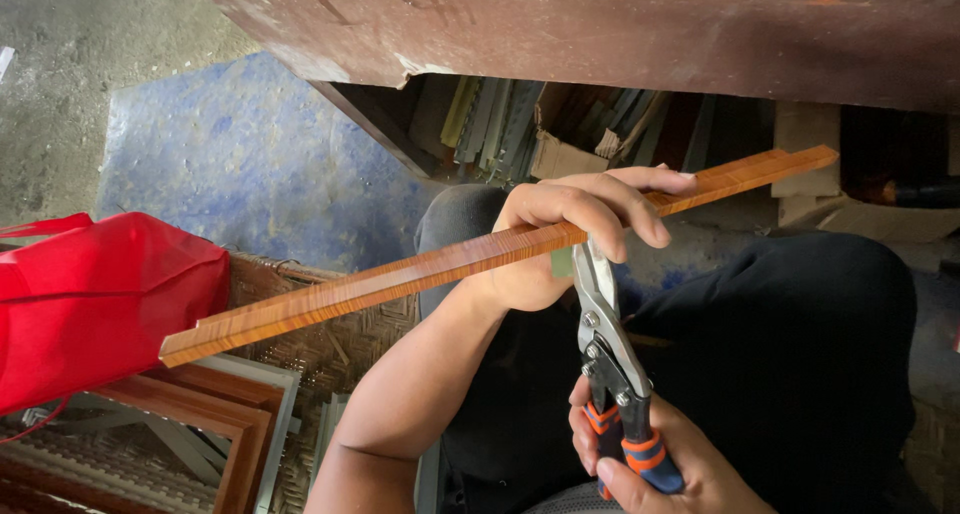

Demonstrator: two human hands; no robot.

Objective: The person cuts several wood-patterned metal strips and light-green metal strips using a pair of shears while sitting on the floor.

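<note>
My left hand (pixel 575 229) grips a long wood-grain profile strip (pixel 370 284) near its middle and holds it level across my lap. The strip runs from the lower left to the upper right. My right hand (pixel 655 464) is closed around the blue and orange handles of metal snips (pixel 610 359). The snips point upward, and their silver blades meet the strip just below my left fingers. My knees, in dark trousers, sit under both hands.
A red bag (pixel 95 299) lies at the left. Below it are stacked wood-coloured and grey frames (pixel 225 414) on a woven mat (pixel 330 349). A dark wooden bench edge (pixel 620 29) spans the top, with profile offcuts and cardboard (pixel 540 124) stored under it.
</note>
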